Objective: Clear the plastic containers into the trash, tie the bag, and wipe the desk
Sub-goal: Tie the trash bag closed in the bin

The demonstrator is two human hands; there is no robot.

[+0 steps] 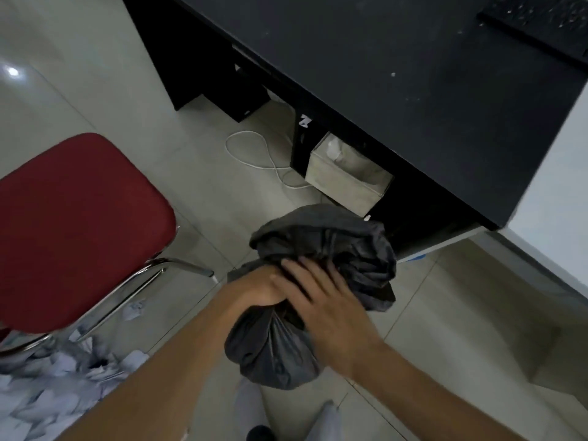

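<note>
Fingers of the left hand (254, 289) curl tight round the gathered neck of the dark grey trash bag (276, 354). The right hand (331, 313) lies over it, fingers fairly straight and spread, touching the bunched top. The bag hangs just in front of the black desk (397, 74).

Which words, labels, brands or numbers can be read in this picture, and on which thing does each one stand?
No text can be read.
The white mark on the desk leg: too blurred to read.
The beige box, grey bag, red chair: no print shows.
</note>
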